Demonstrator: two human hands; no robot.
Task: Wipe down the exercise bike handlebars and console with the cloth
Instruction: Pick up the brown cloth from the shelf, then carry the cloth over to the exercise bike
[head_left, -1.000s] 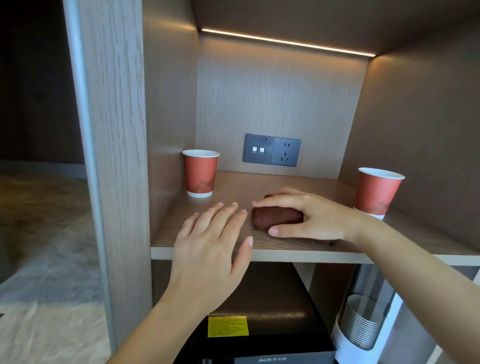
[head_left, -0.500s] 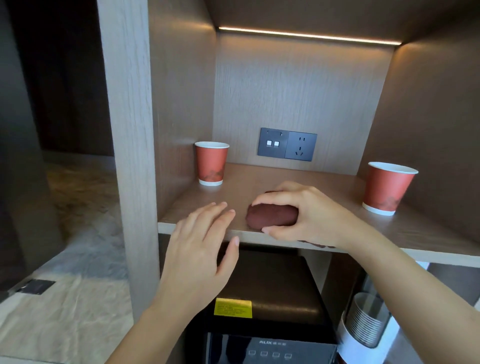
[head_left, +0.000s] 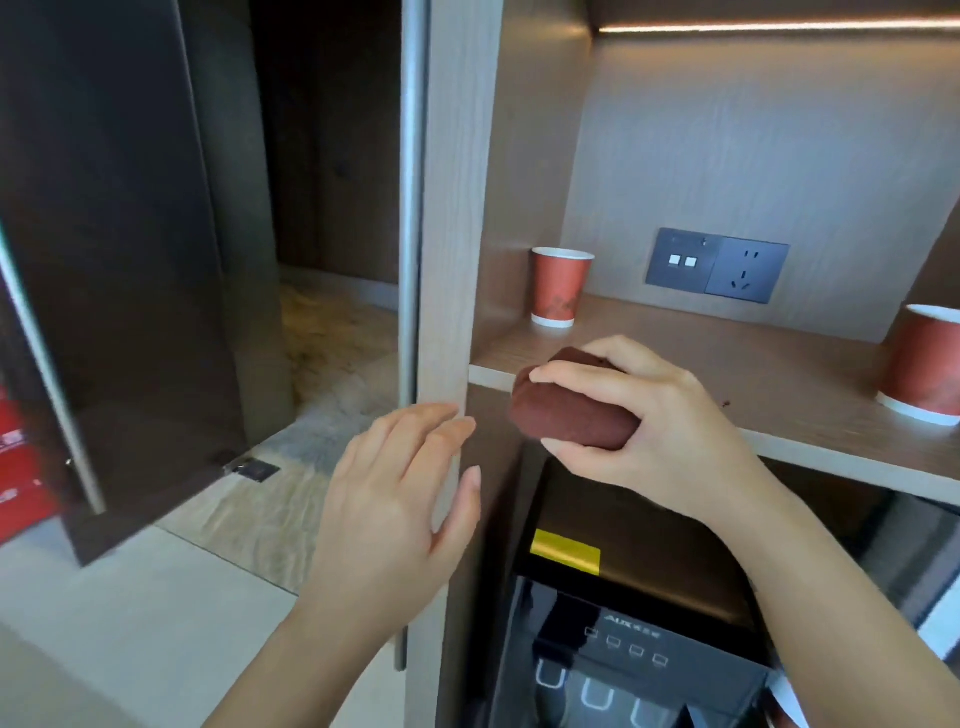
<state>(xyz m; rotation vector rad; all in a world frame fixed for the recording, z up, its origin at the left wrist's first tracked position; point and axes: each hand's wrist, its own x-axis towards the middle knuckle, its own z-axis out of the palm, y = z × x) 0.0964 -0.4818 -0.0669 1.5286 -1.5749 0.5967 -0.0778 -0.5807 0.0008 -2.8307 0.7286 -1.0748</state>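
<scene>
Beyond the right hand (head_left: 649, 431) a red paper cup (head_left: 558, 288) stands on the shelf (head_left: 753, 364), a second cup (head_left: 922, 364) far to its right. A socket panel (head_left: 717, 265) is behind; a black appliance (head_left: 623, 623) sits below the hand.

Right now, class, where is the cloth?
In the head view, just right of centre, the right hand grips the rolled cloth at the shelf's front edge, above the black appliance and beside the open left hand.

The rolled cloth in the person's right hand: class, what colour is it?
Dark reddish brown, plain, no pattern. The cloth shows best in the head view.
</scene>
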